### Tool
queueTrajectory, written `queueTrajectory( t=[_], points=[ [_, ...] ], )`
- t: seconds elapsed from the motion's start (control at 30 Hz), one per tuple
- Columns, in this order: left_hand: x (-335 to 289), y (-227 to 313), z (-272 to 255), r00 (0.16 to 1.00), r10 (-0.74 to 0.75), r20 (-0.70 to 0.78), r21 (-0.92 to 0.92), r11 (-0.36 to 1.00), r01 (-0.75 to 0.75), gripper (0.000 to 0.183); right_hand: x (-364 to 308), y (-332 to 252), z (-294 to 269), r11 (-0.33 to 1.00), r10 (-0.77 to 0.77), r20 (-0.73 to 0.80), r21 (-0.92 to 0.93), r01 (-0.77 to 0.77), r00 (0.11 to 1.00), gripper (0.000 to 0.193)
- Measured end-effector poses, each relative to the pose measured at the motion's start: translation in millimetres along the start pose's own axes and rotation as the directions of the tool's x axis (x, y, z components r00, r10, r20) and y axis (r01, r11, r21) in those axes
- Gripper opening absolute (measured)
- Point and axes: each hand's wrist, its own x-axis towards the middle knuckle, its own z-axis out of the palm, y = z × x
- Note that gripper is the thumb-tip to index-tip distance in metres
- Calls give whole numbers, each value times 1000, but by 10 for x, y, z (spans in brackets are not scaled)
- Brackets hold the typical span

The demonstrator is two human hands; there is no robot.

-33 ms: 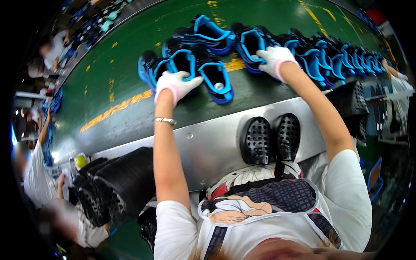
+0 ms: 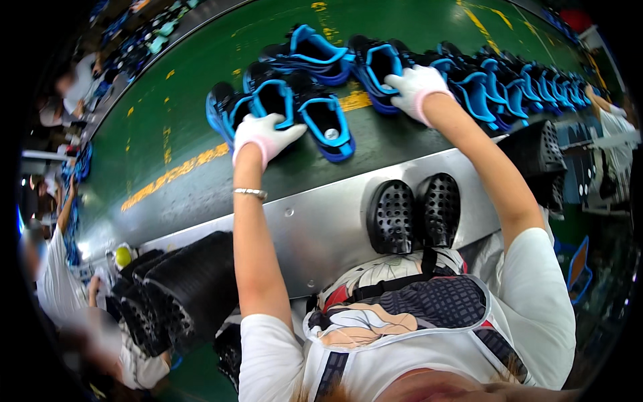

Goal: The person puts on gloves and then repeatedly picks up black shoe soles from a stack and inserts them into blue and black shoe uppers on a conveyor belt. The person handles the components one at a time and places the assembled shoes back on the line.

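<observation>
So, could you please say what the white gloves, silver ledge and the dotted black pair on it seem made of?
White gloves: matte, likely knitted, with snug cuffs.
Silver ledge: probably metal, by its sheen.
Black pair: glossy, perhaps plastic, by its highlights.

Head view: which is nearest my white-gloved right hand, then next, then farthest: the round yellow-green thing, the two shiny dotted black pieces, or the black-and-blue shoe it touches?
1. Black-and-blue shoe: at the right hand's fingertips.
2. Two shiny dotted black pieces: on the silver metal ledge.
3. Round yellow-green thing: far left.
</observation>
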Motion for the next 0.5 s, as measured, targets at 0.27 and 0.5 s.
queueTrajectory(
  t=[0.27, 0.5],
  points=[
    [-29, -298, 446, 951, -121, -286, -31, 993, 117, 52, 791, -668, -210, 986, -146, -303, 36, 165, 942, 25],
    [-342, -610, 421, 922, -320, -218, -97, 947, 306, 60, 1264, -1109, -50, 818, -10, -53, 575, 38, 999, 22]
  ],
)
